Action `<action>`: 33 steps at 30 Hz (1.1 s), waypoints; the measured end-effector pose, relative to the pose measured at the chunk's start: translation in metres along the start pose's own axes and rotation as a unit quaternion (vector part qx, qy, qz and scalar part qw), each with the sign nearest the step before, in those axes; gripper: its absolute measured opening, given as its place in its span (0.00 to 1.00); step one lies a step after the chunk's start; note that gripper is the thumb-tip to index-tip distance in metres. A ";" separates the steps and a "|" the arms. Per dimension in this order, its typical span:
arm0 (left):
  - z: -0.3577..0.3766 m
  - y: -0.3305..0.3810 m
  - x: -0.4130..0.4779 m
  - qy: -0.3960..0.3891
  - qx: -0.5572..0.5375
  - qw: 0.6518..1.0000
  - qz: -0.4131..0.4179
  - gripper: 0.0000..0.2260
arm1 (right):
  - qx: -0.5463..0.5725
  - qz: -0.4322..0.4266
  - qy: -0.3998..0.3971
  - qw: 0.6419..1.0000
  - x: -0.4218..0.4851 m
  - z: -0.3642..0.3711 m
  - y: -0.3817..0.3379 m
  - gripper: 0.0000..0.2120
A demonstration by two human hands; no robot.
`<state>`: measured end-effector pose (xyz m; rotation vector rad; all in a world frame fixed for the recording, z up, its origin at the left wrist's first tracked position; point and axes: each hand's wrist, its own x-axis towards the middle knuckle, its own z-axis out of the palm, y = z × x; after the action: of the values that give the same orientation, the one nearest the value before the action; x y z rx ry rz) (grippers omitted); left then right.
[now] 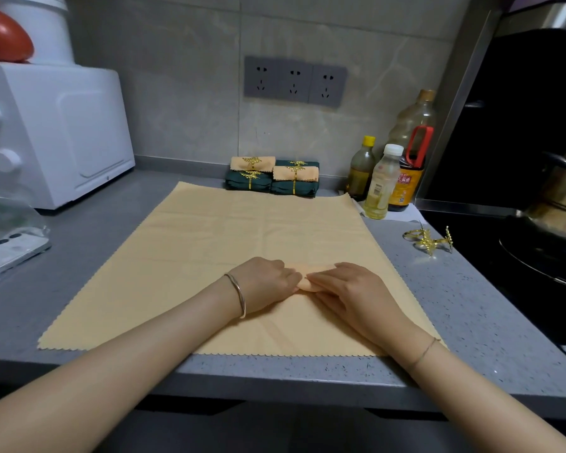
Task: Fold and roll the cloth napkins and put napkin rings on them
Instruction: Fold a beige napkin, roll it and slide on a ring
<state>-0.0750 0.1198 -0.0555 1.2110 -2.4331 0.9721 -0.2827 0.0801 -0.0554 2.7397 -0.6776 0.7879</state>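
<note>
Grey speckled surface (438,305): is carrying every item listed below, with both forearms reaching in over its front edge.

Peach napkin (229,243), scallop-edged: is lying opened out flat across the middle of the surface, its near edge sitting close to the front, probably so that the first fold is starting within easy reach. A small ridge of cloth is rising at its centre.

White appliance (62,132): is standing at rear left, apart from the cloth.

Left hand (268,276), bangle at the wrist: its fingers are curling in and pinching the ridge from the left.

Right hand (347,286): its fingers are lying lower and straighter, pinching the same ridge from the right. Judged together, both hands are gathering the centre to begin the folding; no rolling is showing yet.

Finished rolls (272,178), green and peach, each ringed in gold: are sitting stacked against the wall just beyond the napkin's far edge, seemingly parked there to keep the working area free.

Loose gold rings (428,240): are lying to the right of the napkin, apart from it, apparently waiting on the right-hand side.
</note>
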 end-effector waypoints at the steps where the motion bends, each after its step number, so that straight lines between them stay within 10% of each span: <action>1: 0.000 0.003 -0.002 0.002 0.004 1.000 0.001 0.18 | -0.005 -0.011 -0.003 1.000 -0.001 -0.001 0.000 0.09; 18: -0.012 -0.022 -0.036 -0.018 -0.233 0.961 -0.151 0.17 | 0.070 0.020 -0.005 0.997 -0.019 -0.011 0.027 0.13; 23: -0.016 -0.024 -0.029 -0.080 -0.366 0.868 -0.327 0.07 | 0.124 0.092 -0.014 0.988 -0.016 -0.011 0.030 0.17; 33: -0.010 -0.028 -0.016 -0.076 -0.542 0.694 -0.468 0.02 | 0.435 0.295 -0.051 0.849 0.006 -0.011 0.039 0.03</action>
<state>-0.0441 0.1239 -0.0428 1.6051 -1.4530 -0.7901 -0.3023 0.0471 -0.0406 3.3976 -1.5616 1.3525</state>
